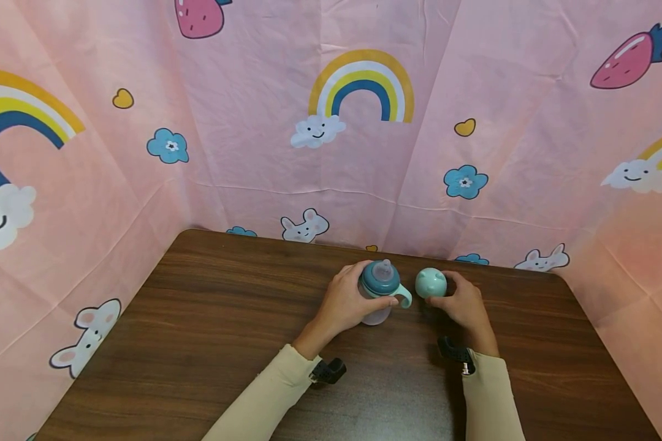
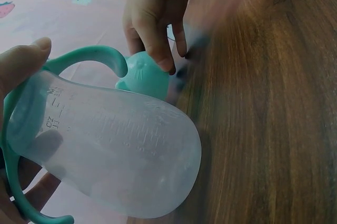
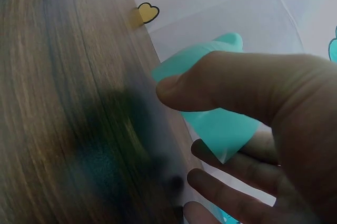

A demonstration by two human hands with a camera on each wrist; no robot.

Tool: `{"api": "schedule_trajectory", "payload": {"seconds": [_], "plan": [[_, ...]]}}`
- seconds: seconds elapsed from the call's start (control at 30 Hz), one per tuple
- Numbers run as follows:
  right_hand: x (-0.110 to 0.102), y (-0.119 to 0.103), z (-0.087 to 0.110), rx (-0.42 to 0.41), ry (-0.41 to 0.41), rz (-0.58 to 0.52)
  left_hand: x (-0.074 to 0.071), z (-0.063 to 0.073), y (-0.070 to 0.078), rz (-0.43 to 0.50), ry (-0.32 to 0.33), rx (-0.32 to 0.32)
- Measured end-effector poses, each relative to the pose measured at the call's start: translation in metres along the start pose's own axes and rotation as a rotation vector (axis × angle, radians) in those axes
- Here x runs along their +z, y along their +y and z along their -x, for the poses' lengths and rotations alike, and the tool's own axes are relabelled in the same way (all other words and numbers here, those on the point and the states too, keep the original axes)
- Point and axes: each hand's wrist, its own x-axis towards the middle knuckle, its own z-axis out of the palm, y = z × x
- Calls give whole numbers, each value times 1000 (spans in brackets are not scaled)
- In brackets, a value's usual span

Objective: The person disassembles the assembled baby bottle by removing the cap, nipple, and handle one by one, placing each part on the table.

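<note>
My left hand grips a baby bottle round its upper part, which stands upright near the far side of the table. The bottle has a translucent body with measuring marks, a dark teal collar, a clear nipple and mint side handles. Just to its right, my right hand holds a rounded mint bottle cap with small ear-like bumps. The thumb lies across the near side of the cap, and the other fingers curl behind it. Part of the bottle's collar is hidden by the left fingers.
A brown wood-grain table with rounded far corners lies under both hands. Pink printed cloth hangs right behind the table and along both sides. Black wrist mounts sit at both sleeve cuffs.
</note>
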Motion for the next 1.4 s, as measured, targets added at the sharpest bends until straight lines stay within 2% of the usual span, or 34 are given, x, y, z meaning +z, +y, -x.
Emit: {"api": "schedule_trajectory", "payload": {"seconds": [0.9, 1.4], "plan": [[2, 3, 0, -3, -11, 15, 0, 0, -1, 14, -2, -9], [4, 3, 0, -4, -21, 13, 0, -1, -1, 8, -2, 9]]}}
